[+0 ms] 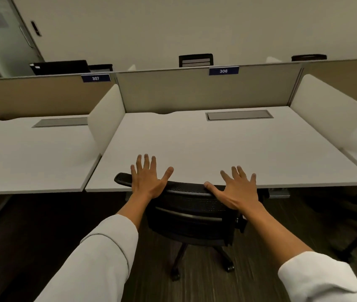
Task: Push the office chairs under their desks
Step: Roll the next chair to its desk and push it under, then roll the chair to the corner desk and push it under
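Observation:
A black mesh office chair (pixel 191 216) stands at the front edge of the white desk (pixel 216 149) labelled 306, its seat tucked beneath the top and its wheeled base on the floor. My left hand (pixel 148 178) lies flat with fingers spread on the left end of the backrest's top edge. My right hand (pixel 237 189) lies flat with fingers spread on the right end of that edge. Neither hand curls around the backrest.
A second white desk (pixel 31 153), labelled 307, adjoins on the left behind a white divider (pixel 108 115). Another divider (pixel 325 110) stands on the right. A dark chair base (pixel 356 236) shows under the right desk. Chair backs (pixel 195 59) rise behind the rear partition.

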